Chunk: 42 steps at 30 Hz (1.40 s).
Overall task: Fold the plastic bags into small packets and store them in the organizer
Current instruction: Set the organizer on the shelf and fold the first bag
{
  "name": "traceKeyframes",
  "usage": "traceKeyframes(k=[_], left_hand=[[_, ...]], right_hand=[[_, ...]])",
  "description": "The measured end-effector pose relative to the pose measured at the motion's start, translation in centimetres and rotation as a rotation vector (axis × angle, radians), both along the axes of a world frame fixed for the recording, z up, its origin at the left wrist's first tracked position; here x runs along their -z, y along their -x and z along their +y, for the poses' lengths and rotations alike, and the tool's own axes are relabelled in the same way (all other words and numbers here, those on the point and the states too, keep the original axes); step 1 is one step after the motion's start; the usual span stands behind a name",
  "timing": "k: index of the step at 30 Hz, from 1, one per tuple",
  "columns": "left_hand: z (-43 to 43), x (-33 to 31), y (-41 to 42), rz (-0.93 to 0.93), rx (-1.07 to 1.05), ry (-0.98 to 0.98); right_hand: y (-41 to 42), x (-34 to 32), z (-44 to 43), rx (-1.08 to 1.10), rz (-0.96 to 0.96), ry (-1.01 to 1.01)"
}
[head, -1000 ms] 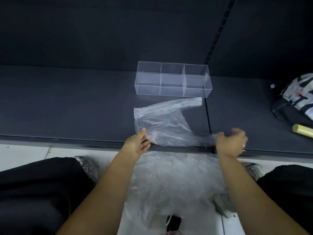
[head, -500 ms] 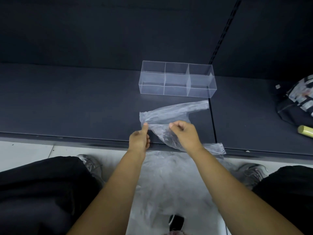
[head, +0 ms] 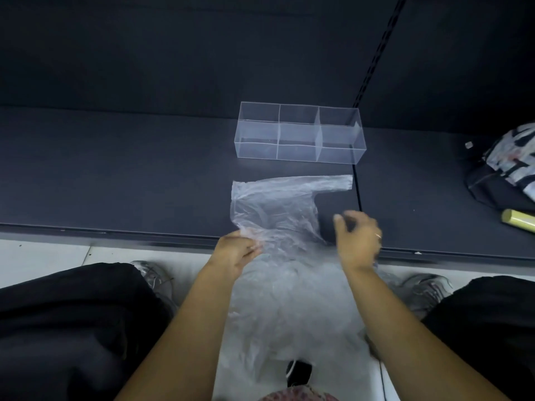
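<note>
Dark shelf (head: pixel 144 175) boards ran across the view under a dark back panel, with pale floor (head: pixel 43 253) in front. The left hand (head: pixel 234 253) sat at the shelf's front edge, its fingers (head: pixel 254 249) closed in a pinch on the near left corner of the plastic bag (head: pixel 275 204). The right hand (head: pixel 357 241) was raised just right of the bag and blurred; its fingers looked loosely curled, thumb apart from the rest, and I could not tell whether they held any plastic. A ring (head: pixel 377 235) showed on that hand.

The plastic bag lay flat on the shelf, one handle stretching right along its far edge and its near part crumpled over the shelf lip. Just beyond it, apart from it, stood the clear organizer (head: pixel 299 133), split by dividers into compartments. Below the hands, a heap of more plastic bags (head: pixel 289 308) lay on the floor between two grey shoes (head: pixel 153 276). Far right on the shelf rested a patterned pouch (head: pixel 509 160) and a yellow-green tube (head: pixel 518 219).
</note>
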<state>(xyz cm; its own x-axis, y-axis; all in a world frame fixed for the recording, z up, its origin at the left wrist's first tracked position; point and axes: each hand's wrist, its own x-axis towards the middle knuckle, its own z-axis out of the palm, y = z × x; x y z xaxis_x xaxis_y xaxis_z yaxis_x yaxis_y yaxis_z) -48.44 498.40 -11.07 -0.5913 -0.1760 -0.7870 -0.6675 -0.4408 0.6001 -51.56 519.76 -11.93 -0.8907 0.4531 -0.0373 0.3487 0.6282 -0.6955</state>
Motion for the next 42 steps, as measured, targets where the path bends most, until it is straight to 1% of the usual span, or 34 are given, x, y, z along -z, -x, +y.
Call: traceKeyframes(k=[1, 2, 3, 5, 7, 9, 11, 15, 17, 19, 21, 23, 24, 26, 27, 28, 29, 30, 31, 33, 34, 36, 38, 39, 40, 42], left_hand=[[-0.4, 0.3, -0.2, -0.002, 0.008, 0.001], [-0.8, 0.7, -0.4, -0.007, 0.008, -0.008], [-1.1, 1.0, -0.6, -0.014, 0.004, -0.023], [-1.5, 1.5, -0.8, -0.061, 0.011, -0.030], [-1.8, 2.0, -1.0, -0.118, 0.002, -0.017], [-2.1, 2.5, -1.1, -0.143, -0.045, -0.005], [-2.4, 2.8, -1.2, -0.145, -0.102, 0.006], [-2.1, 2.6, -1.6, -0.113, -0.164, 0.008], [-2.0, 2.4, -1.7, -0.093, -0.162, 0.042], [-2.0, 2.2, -1.6, -0.081, -0.175, 0.102], [-2.1, 2.2, -1.2, -0.086, -0.156, 0.189], [-2.0, 2.2, -0.9, -0.073, -0.078, 0.315], [-1.9, 2.3, -0.8, -0.061, -0.004, 0.426], [-2.0, 2.5, -0.9, -0.033, 0.229, 0.697], [-2.0, 2.6, -1.1, -0.021, 0.327, 0.819], [-2.0, 2.8, -1.3, -0.012, 0.382, 0.913], [-2.0, 2.8, -1.5, -0.016, 0.384, 0.970], [-1.9, 2.7, -1.6, -0.010, 0.350, 1.019], [-1.8, 2.5, -1.3, 0.026, 0.291, 1.082], [-1.3, 2.1, -0.1, 0.203, 0.235, 1.240], [-1.1, 2.1, 0.7, 0.305, 0.280, 1.310], [-1.0, 2.4, 3.0, 0.436, 0.504, 1.380], [-1.2, 3.3, 5.0, 0.474, 0.764, 1.430], [-1.5, 3.9, 6.0, 0.478, 0.858, 1.467], [-1.9, 4.6, 6.8, 0.472, 0.935, 1.503], [-2.7, 6.1, 7.9, 0.416, 1.093, 1.573]], right_hand=[[-0.4, 0.3, 1.7, 0.153, -0.061, -0.066], [-0.9, 0.7, 3.2, 0.249, -0.142, -0.074], [-1.5, 1.1, 4.4, 0.295, -0.219, -0.058], [-2.4, 2.0, 6.1, 0.360, -0.297, 0.019], [-3.2, 2.7, 6.7, 0.460, -0.272, 0.161], [-3.7, 3.3, 6.4, 0.481, -0.299, 0.287], [-3.9, 3.6, 5.6, 0.421, -0.332, 0.390], [-3.7, 3.5, 4.6, 0.396, -0.211, 0.618], [-3.2, 3.4, 4.8, 0.390, -0.131, 0.668], [-2.4, 3.2, 5.4, 0.389, -0.044, 0.676], [-1.4, 2.9, 5.8, 0.338, -0.006, 0.650], [-0.6, 2.8, 6.0, 0.316, 0.005, 0.614], [-0.4, 2.9, 6.1, 0.321, 0.000, 0.596], [-0.3, 3.0, 6.4, 0.311, -0.042, 0.501], [-0.4, 3.1, 6.5, 0.299, -0.112, 0.392], [-0.6, 3.1, 6.6, 0.296, -0.202, 0.249], [-0.8, 3.0, 6.5, 0.306, -0.274, 0.092], [-0.9, 2.6, 6.2, 0.314, -0.307, -0.039], [-0.8, 2.3, 5.6, 0.314, -0.287, -0.127], [-0.2, 1.3, 3.2, 0.215, -0.129, -0.248], [0.3, 1.1, 1.5, 0.093, -0.044, -0.272], [1.3, 0.9, -2.3, -0.255, 0.048, -0.266], [2.5, 1.2, -6.3, -0.593, 0.031, -0.285], [3.2, 1.6, -8.0, -0.709, 0.017, -0.290], [4.0, 2.1, -9.7, -0.783, 0.004, -0.289], [5.6, 3.3, -12.2, -0.856, -0.041, -0.320]])
